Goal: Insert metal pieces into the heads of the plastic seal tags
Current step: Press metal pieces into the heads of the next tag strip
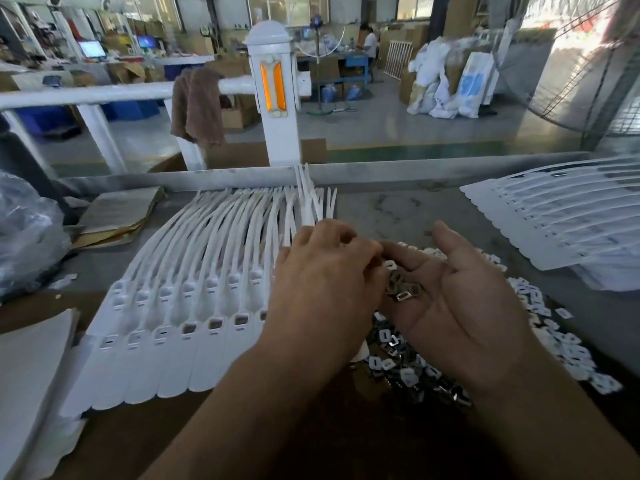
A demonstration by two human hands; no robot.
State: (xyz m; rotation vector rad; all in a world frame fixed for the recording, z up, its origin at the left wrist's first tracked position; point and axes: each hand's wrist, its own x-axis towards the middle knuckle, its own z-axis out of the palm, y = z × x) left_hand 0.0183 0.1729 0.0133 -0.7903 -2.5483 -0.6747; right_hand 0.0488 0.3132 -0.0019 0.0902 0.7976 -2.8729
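A joined row of white plastic seal tags lies on the table at the left, heads toward me, with rectangular slots showing in several heads. My right hand is held palm up above a pile of metal pieces and white caps, cupping several metal pieces in its palm. My left hand hovers over the right end of the tag row, its curled fingertips reaching into the right palm among the metal pieces. Whether they pinch one is hidden.
A second sheet of white tags lies at the far right. A stack of white sheets sits at the near left, a plastic bag and brown paper at the far left. A white railing stands behind the table.
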